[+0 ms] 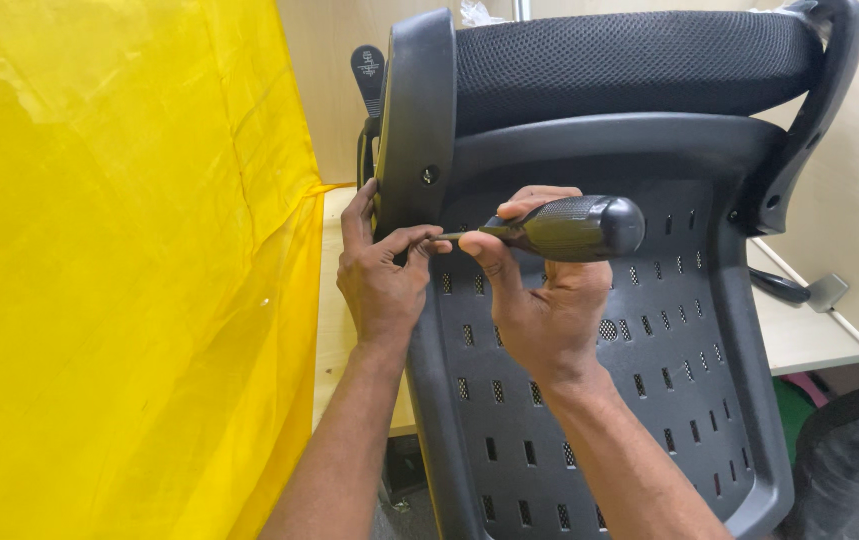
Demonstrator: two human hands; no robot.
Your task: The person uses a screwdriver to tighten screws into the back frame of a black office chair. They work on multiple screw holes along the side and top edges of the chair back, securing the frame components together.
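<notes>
Right hand (550, 310): fingers clamped round the black handle of a screwdriver (568, 228), thumb lying along the near end of the handle, palm turned up toward the camera.
Screwdriver: held level, its thin shaft running from the right fingers across to the left fingertips; the tip is hidden behind them.
Left hand (382, 280): fingers together, pinched at the screwdriver's tip against the edge of the armrest (415, 130); the other fingers curl round the armrest's far side.
Armrest: a black upright bar directly above the left fingers, with a screw (431, 175) showing in it just above the fingertips.
Chair shell (650, 380): dark grey plastic with rows of small slots, lying behind and below both hands.
Cushion (630, 65): black mesh, well above the right fingers, along the top of the shell.
Surface (335, 330): pale wood, partly seen beside the left wrist, carrying the chair.
Sheet (120, 280): bright yellow plastic, hanging just outside the left hand.
Lever (800, 290): black with a grey end, well off beyond the right fingers.
</notes>
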